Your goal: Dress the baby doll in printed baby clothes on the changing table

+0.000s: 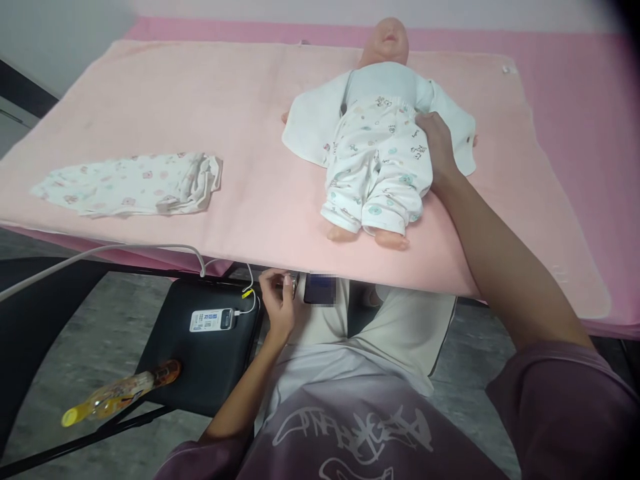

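A baby doll (389, 41) lies on its back on the pink padded mat (250, 100). It wears a white top (315, 120) with spread sleeves and white patterned trousers (375, 160); its bare feet point towards me. My right hand (440, 143) grips the trousers at the waist on the doll's right-hand side in view, with some fingers hidden. Below the table edge, my left hand (279, 293) is curled beside my thigh, thumb and fingers bent together. Whatever it may hold is too small to make out. Right beside it, a dark phone (320, 290) rests on my lap.
Folded patterned cloth (135, 183) lies on the mat at left. A black chair (170, 333) beside me bears a white power bank (213, 320) with a cable (100, 248) nearby, and a drink bottle (120, 393) with a yellow cap. The table edge crosses above my legs.
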